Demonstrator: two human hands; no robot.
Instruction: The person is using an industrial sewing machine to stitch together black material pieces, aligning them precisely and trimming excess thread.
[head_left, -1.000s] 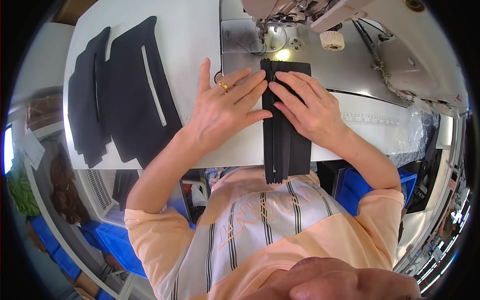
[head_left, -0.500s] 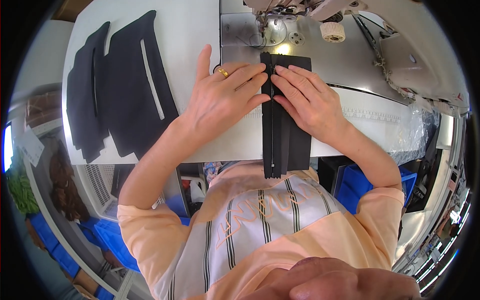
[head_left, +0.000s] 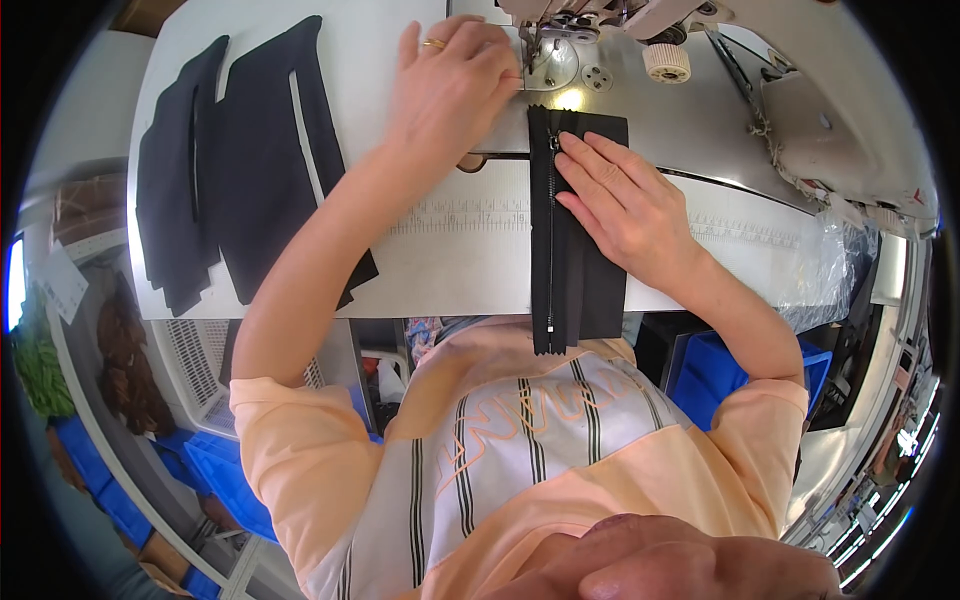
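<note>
My right hand [head_left: 628, 205] lies flat with fingers stretched out over a black zipper [head_left: 552, 250] and the black fabric piece [head_left: 605, 290] beneath it. The zipper runs lengthwise along the fabric's left side, and its lower end overhangs the table's near edge. Up beside the sewing machine's needle area [head_left: 530, 60] is my left hand [head_left: 455, 85], slightly blurred. Its little finger sticks out while the other fingers bend in toward the thumb; whatever may be between them is hidden.
Black cut fabric panels with slits [head_left: 265, 170] lie on the white table [head_left: 440, 280] at the left. A sewing machine head [head_left: 840, 110] stands at the back right. Clear plastic film [head_left: 830, 270] rests at the right edge. Blue bins [head_left: 705, 375] stand below the table.
My left hand has left the zipper and moved up and away toward the needle area. The right hand stays on the fabric, which has shifted slightly right.
</note>
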